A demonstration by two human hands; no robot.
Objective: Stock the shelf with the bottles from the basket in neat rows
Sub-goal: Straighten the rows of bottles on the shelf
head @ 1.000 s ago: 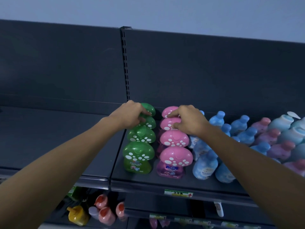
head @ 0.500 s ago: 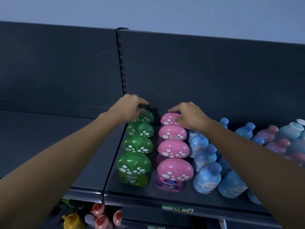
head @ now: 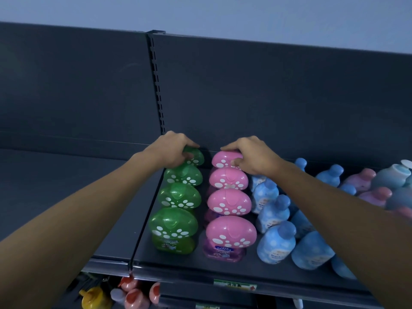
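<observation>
Dark grey shelf (head: 223,267) under a pale wall (head: 223,12), two mushroom-capped rows gripped at their far ends.
The person's left hand (head: 171,150) curls its fingers round the rearmost green bottle (head: 196,157), right hand (head: 252,157) curls over the rearmost pink bottle (head: 224,161); each stands fourth in its row near the dark back panel (head: 267,97), with blue bottles (head: 276,241) just beside the pink row.

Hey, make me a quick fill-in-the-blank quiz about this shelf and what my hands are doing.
The left hand grips the rearmost green mushroom-cap bottle, in a row of ____ bottles.
The right hand grips the rearmost pink mushroom-cap bottle, whose cap has ____ spots.
The blue bottles stand on the pink row's ____ side.
Missing words: four, white, right.
</observation>
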